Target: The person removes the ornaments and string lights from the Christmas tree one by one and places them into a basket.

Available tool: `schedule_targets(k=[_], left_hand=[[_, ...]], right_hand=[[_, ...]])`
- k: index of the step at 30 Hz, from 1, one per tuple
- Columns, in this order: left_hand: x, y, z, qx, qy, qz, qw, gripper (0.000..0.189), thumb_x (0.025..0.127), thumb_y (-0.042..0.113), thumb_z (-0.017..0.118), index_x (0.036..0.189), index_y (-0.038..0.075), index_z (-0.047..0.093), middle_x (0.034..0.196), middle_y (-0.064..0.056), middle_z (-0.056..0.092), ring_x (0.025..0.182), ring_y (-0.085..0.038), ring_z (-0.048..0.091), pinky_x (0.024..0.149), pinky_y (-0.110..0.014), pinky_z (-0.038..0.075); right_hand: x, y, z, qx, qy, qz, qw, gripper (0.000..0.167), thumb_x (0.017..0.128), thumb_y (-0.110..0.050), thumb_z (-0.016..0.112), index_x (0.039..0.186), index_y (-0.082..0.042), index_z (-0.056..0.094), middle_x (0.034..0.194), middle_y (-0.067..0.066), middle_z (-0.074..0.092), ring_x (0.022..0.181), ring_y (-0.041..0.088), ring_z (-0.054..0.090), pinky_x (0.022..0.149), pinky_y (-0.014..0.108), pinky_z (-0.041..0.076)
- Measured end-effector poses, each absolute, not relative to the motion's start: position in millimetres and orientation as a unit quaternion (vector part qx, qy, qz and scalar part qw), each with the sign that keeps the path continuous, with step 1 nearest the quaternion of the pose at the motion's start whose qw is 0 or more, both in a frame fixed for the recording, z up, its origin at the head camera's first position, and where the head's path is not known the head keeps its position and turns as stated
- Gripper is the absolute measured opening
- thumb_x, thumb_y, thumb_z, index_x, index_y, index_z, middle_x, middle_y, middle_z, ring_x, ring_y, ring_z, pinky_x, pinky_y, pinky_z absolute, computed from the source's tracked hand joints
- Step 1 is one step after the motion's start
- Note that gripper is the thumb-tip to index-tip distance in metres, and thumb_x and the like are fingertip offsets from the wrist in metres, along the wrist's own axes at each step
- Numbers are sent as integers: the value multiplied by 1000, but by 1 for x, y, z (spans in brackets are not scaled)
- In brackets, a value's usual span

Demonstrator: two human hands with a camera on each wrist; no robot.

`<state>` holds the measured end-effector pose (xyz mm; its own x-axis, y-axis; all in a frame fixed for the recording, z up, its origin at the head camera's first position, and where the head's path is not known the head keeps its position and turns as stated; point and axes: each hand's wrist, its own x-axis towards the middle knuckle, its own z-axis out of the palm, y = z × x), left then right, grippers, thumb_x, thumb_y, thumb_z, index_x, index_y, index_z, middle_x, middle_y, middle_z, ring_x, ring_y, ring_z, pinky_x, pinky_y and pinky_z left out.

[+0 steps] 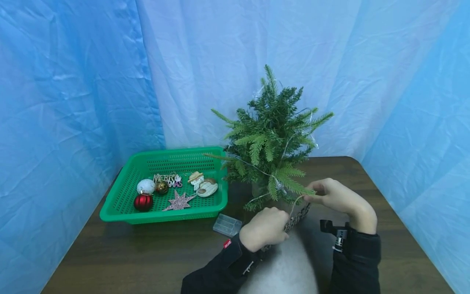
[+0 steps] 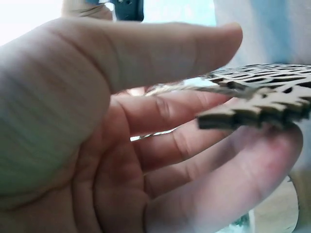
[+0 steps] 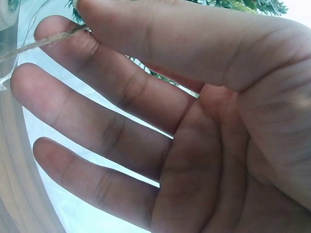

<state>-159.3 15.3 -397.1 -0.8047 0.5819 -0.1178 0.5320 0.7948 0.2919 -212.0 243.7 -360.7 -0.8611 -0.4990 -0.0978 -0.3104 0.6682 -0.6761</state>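
Note:
A flat, cut-out wooden ornament (image 1: 298,217) with a toothed edge lies in the grip of my left hand (image 1: 265,228), low in front of the tree. Up close in the left wrist view, the ornament (image 2: 262,109) rests on the fingers with the thumb above it. My right hand (image 1: 335,198) pinches the ornament's twine loop (image 1: 295,204) between thumb and forefinger, beside the lower right branches of a small artificial Christmas tree (image 1: 271,139). The twine (image 3: 43,42) runs taut from those fingertips in the right wrist view, the other fingers spread.
A green basket (image 1: 121,218) at the left holds a red ball (image 1: 143,202), a white ball (image 1: 145,186), a glitter star (image 1: 178,201), a snowman figure (image 1: 196,178) and other ornaments. A clear plastic case (image 1: 227,225) lies before it. Thin wire lights wind through the tree.

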Motion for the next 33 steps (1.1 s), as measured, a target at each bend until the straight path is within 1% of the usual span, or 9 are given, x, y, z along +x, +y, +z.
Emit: schedule_targets(k=[5,7,10,15,22,26,29,31,33], left_hand=[[-156,21,-404,291,951,93,42,28,87,14,77,65,16,59,63,4,56,57,-14,59,50,-30,46],[-155,23,-406,292,952,84,26,25,87,11,75,66,15,62,63,3,58,56,-15,60,48,-30,46],[-154,25,-408,291,954,66,10,17,87,14,77,71,14,69,66,1,62,59,-17,63,48,-30,48],[-154,25,-405,294,954,52,6,16,86,15,78,72,15,69,66,1,62,57,-17,62,47,-31,47],[-153,20,-395,298,953,56,-4,19,84,13,77,70,15,64,64,3,58,55,-17,59,46,-31,45],[-152,16,-391,300,951,69,13,21,86,12,76,71,16,62,62,4,54,53,-14,55,45,-29,42],[-149,14,-387,304,949,79,33,23,88,10,74,70,16,60,60,6,49,50,-11,49,44,-28,39],[-148,12,-383,309,946,83,41,24,88,10,73,70,16,59,60,6,49,50,-10,48,44,-27,38],[-146,9,-376,316,943,91,50,19,88,10,74,74,14,63,61,7,50,51,-9,49,45,-26,39]], right_hand=[[-212,245,-361,-217,906,-335,140,12,101,-24,66,101,-15,75,95,-3,70,91,17,65,81,41,52],[-211,245,-362,-214,906,-335,143,12,101,-24,67,100,-15,74,94,-2,70,89,17,64,79,40,51],[-211,246,-363,-213,905,-337,149,13,100,-25,67,101,-13,74,93,-2,69,86,19,64,76,39,51],[-211,246,-362,-224,899,-341,158,14,100,-22,68,105,-12,75,94,-2,70,86,24,65,75,38,51],[-211,246,-359,-225,898,-342,159,11,99,-19,68,103,-12,75,90,-1,69,78,20,60,71,37,49],[-209,247,-360,-227,891,-353,174,17,100,-21,67,109,-10,75,97,-1,72,90,23,67,80,41,54],[-205,248,-360,-233,885,-358,184,21,100,-23,68,114,-9,75,105,0,74,101,23,69,89,44,55],[-204,249,-359,-238,884,-358,184,21,100,-24,68,113,-10,76,106,0,74,101,22,69,89,44,55],[-202,249,-357,-247,882,-357,182,22,100,-26,68,113,-10,76,107,1,74,100,20,69,88,42,55]])
